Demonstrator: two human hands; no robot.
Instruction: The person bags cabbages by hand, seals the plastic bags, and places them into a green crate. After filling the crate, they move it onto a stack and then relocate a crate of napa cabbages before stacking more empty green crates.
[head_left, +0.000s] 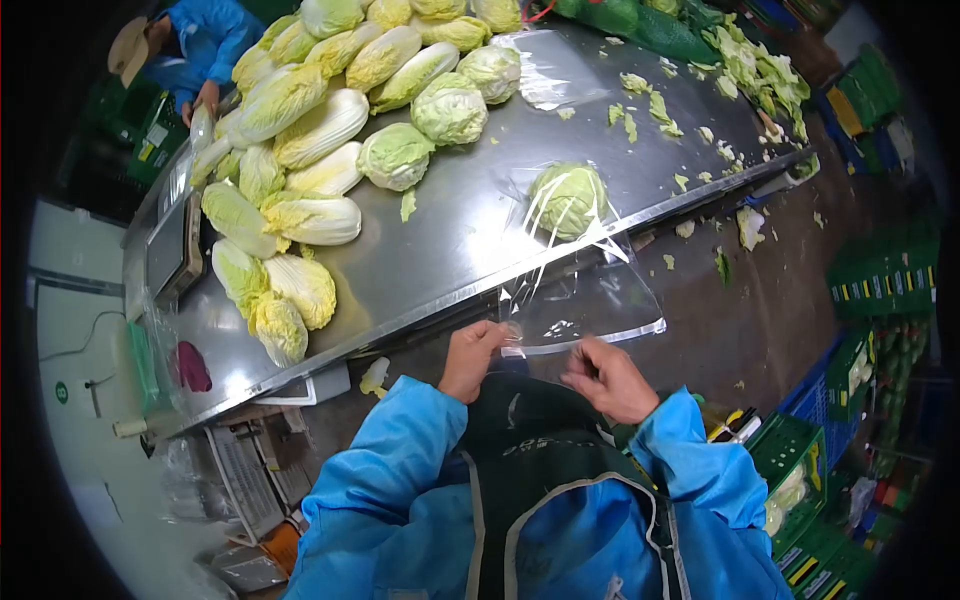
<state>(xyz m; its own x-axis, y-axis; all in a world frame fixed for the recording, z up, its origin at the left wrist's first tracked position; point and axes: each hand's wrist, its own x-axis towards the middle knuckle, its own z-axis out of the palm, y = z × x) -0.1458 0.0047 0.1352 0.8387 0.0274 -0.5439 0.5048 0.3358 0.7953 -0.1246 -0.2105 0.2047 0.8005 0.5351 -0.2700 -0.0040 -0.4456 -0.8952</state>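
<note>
A round green cabbage (568, 202) sits near the front edge of the steel table, inside a clear plastic bag. The bag's loose part (590, 297) hangs over the table edge toward me, with its whitish edge strip facing my body. My left hand (472, 358) is closed, pinching the left corner of that strip between thumb and fingers. To its right, my right hand (614, 382) is curled at the strip's middle, its fingers closed against the plastic. The exact contact of its fingertips is partly hidden.
Several napa cabbages (320, 130) and round cabbages (450, 108) pile up on the table (420, 255)'s left. Flat plastic bags (550, 70) lie farther back; leaf trimmings (755, 75) are at right. A scale (175, 245) stands left, near a co-worker (205, 40). Green crates (790, 465) stand at right.
</note>
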